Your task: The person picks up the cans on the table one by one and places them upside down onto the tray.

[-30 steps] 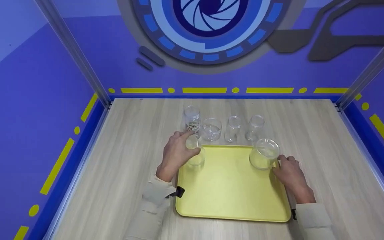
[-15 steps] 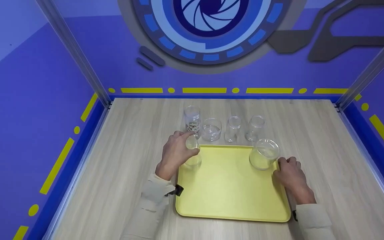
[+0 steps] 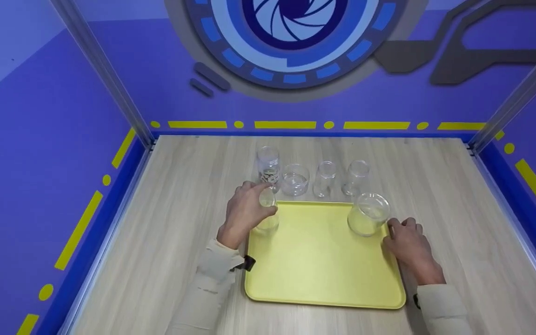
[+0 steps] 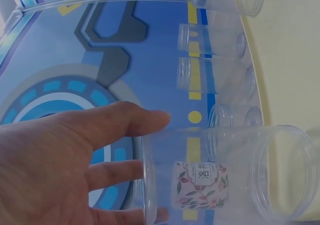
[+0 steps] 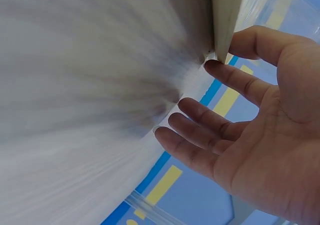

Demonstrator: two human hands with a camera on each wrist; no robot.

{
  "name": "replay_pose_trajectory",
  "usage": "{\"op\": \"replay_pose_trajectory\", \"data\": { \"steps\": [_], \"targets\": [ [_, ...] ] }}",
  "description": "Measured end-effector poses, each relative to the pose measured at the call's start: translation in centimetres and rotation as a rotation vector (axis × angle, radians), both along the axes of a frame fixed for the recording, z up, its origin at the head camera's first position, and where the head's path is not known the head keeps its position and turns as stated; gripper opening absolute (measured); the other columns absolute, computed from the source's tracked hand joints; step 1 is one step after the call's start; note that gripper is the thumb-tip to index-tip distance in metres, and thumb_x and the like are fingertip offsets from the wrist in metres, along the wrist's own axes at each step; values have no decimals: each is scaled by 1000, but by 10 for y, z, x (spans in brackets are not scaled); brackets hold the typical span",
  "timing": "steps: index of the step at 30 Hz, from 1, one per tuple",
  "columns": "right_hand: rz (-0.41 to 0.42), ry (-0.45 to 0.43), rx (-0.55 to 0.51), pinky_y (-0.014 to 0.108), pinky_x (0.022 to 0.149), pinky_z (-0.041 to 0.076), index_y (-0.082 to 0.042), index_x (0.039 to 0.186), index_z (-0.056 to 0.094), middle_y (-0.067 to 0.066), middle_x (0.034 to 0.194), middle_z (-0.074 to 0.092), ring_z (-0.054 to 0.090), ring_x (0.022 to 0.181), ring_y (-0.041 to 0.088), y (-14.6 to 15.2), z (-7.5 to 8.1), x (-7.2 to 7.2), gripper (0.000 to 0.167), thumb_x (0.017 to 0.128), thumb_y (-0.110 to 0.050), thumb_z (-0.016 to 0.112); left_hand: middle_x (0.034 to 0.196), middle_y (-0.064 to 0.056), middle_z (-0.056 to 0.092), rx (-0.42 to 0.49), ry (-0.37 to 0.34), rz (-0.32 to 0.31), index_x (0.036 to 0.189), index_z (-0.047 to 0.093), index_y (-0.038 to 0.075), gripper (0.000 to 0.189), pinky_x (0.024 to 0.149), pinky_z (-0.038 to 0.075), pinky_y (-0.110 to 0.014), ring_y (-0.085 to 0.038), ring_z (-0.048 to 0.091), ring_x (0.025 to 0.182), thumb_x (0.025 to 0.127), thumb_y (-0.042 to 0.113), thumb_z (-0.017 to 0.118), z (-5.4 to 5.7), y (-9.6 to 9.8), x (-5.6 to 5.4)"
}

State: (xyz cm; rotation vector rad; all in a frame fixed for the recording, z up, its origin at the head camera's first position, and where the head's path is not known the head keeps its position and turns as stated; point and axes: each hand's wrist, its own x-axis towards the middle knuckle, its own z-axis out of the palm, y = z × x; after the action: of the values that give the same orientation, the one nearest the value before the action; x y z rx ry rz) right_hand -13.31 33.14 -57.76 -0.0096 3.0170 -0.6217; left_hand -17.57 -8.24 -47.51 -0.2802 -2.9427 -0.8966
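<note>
- Left hand point(image 3: 247, 209): thumb and fingers bent about the upper end of a clear cup point(image 4: 240, 175), gripping it above the far left corner of the yellow tray point(image 3: 326, 260); whether the cup's base touches the tray cannot be told.
- Printed label point(image 4: 201, 185): flowers and leaves around a framed panel, turned sideways in the left wrist view. The character 洛 can be read; the one beside it is unclear, and the smaller print is illegible. It appears through the held cup; the head view shows dark print on the tall glass point(image 3: 268, 163) behind.
- Right hand point(image 3: 410, 244): thumb and index fingertip at the tray's right edge, the other fingers loosely bent beside it. Whether they pinch the rim or only touch it cannot be told.
- Wide clear jar point(image 3: 369, 214): on the tray, at its far right corner; cut off by the frame in the left wrist view.
- Row beyond the tray: the tall glass, partly hidden by the left hand, then a low clear bowl point(image 3: 295, 180) and two slim glasses point(image 3: 325, 179) point(image 3: 356, 178), their outlines faint against the wooden tabletop point(image 3: 179, 195).
- Back panel: round emblem point(image 3: 294, 42), its top cropped.
</note>
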Motion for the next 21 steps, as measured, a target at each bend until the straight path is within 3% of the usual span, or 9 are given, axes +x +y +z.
{"op": "replay_pose_trajectory", "data": {
  "steps": [11,21],
  "targets": [
    [-4,-4,-3,63,73,47,8,132,58,35,115,45,48,101,52,2,-1,1,46,92,-15,61,133,-17,65,-30,-12,-4,143,69,18,65,80,57,-51,-36,62,114,81,25,87,-2,3,-2],
    [-4,-17,12,66,76,47,8,134,58,36,118,46,49,104,54,1,-4,1,48,93,-16,61,128,-19,65,-32,-31,2,140,71,17,64,80,56,-54,-38,63,108,79,27,87,-11,8,-2]
  ]
}}
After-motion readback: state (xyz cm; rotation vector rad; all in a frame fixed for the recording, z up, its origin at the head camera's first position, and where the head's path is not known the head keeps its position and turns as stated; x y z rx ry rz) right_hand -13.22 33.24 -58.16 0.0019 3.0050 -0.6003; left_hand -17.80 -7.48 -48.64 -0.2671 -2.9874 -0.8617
